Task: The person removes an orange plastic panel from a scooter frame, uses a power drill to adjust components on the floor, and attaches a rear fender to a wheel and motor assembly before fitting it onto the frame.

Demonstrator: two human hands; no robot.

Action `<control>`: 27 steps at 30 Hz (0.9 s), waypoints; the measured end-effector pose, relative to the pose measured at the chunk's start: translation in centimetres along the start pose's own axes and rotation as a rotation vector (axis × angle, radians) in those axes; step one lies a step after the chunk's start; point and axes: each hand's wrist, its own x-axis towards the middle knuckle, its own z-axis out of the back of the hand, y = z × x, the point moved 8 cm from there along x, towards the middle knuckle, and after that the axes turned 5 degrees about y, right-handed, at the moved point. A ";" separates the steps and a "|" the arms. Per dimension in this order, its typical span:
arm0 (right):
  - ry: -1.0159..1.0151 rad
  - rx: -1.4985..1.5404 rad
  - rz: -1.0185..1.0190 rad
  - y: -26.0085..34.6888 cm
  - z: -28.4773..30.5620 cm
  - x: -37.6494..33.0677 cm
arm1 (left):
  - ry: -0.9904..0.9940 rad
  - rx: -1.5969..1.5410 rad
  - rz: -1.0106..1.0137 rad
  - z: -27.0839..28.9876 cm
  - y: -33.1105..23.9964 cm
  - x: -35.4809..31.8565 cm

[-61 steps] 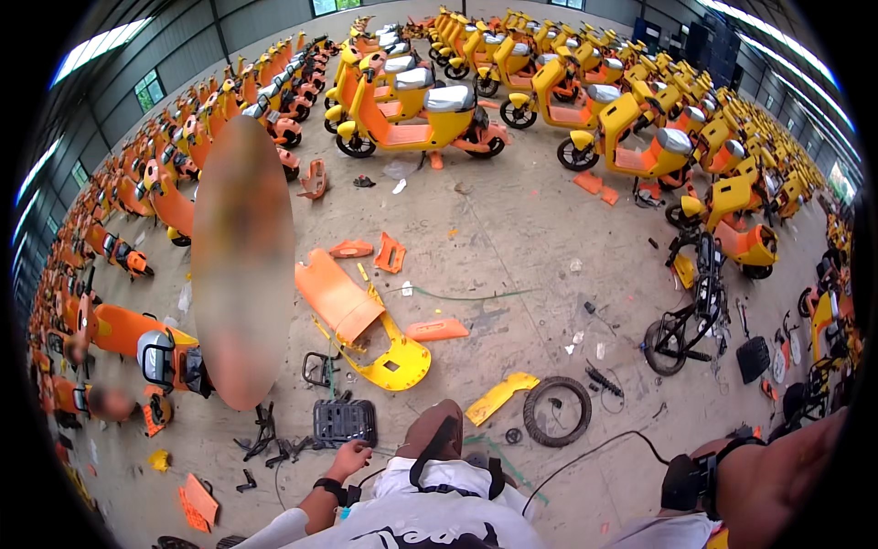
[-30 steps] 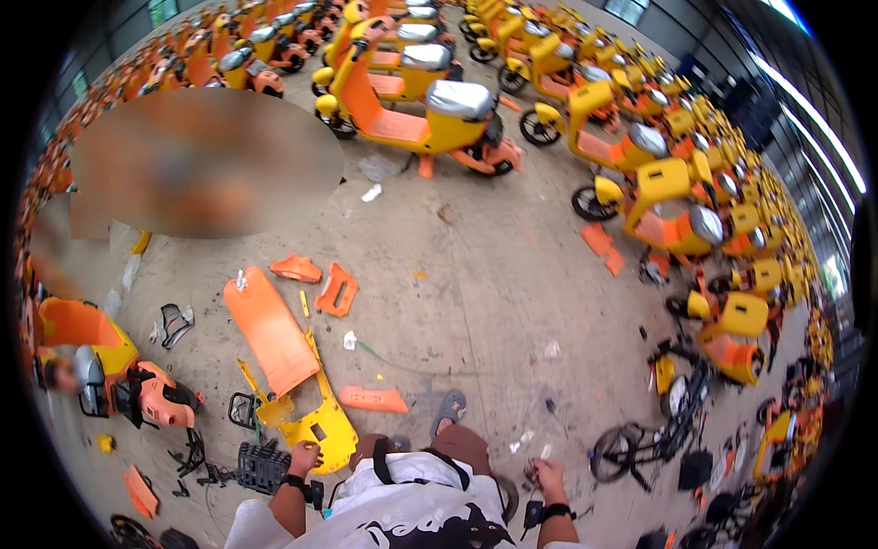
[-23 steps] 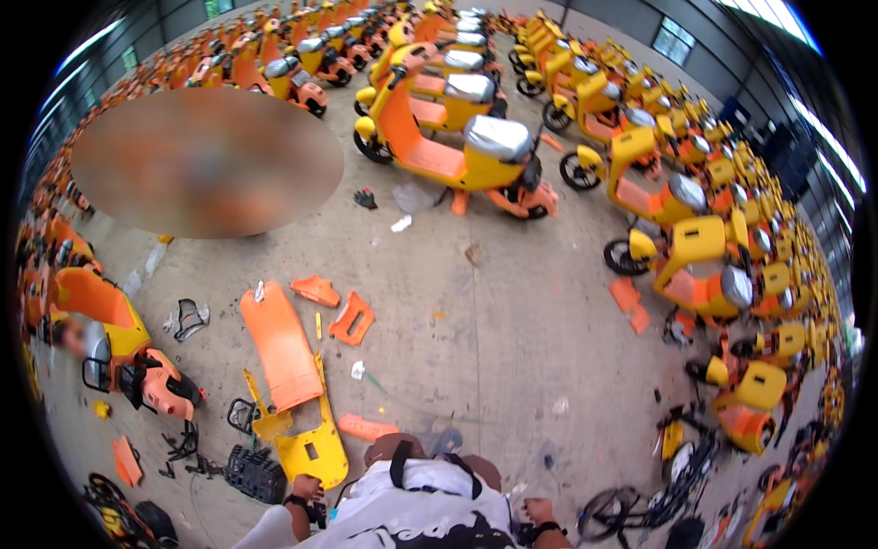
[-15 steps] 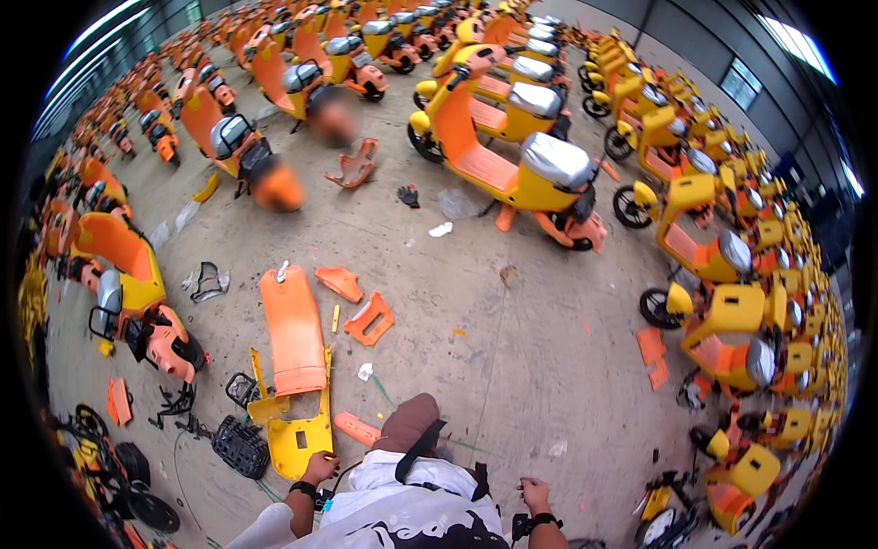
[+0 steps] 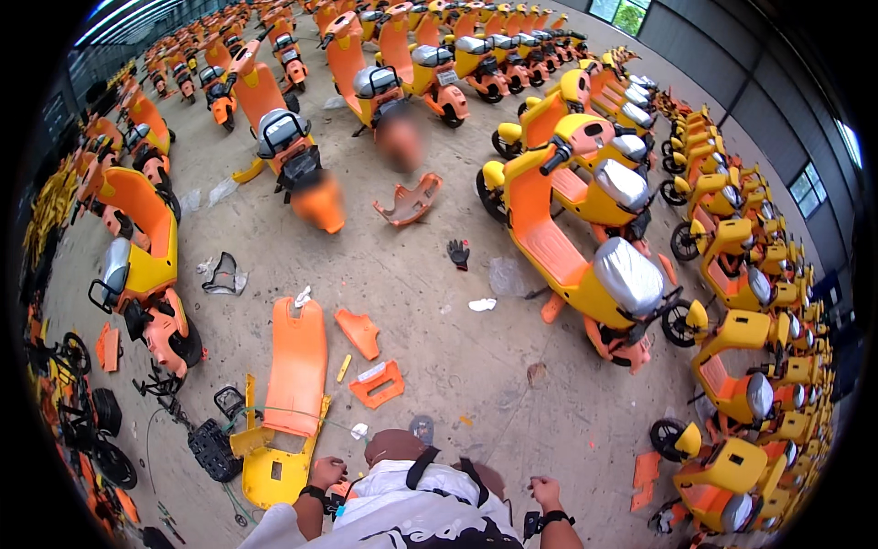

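The person is standing over the stripped yellow plastic scooter body panel [image 5: 274, 467] lying at lower left of the frame, the long flat orange plastic deck panel [image 5: 296, 366] lying across its top; the left hand [image 5: 326, 472] is hanging loosely curled just beside the yellow piece, the right hand [image 5: 547, 494] is hanging free at lower right, holding nothing; stripping looks well along, loose shells scattered, many whole scooters untouched. Against half a second ago, the view is swinging left, and the yellow-and-orange scooter [image 5: 585, 265] is sliding rightward.

A long orange plastic scooter panel [image 5: 295, 366] lies in front of my left hand [image 5: 326, 472]. Rows of parked orange-and-yellow scooters [image 5: 585, 256] stand to my right. A black glove [image 5: 458, 252] lies far ahead on the grey concrete floor [image 5: 439, 302].
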 end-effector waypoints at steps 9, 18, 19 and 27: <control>0.102 -0.023 0.132 19.8 0.6 15.9 | -0.217 -0.219 -0.090 1.0 -14.9 3.2; 0.243 -0.418 0.161 31.6 2.6 38.3 | -0.347 -0.509 0.210 -6.6 -14.5 8.2; 0.215 -0.475 0.192 33.3 3.8 41.7 | -0.286 -0.467 0.181 -8.5 -16.0 9.4; 0.248 -0.680 0.512 58.3 -1.6 49.9 | -0.393 -0.485 -0.020 -10.2 -34.9 13.1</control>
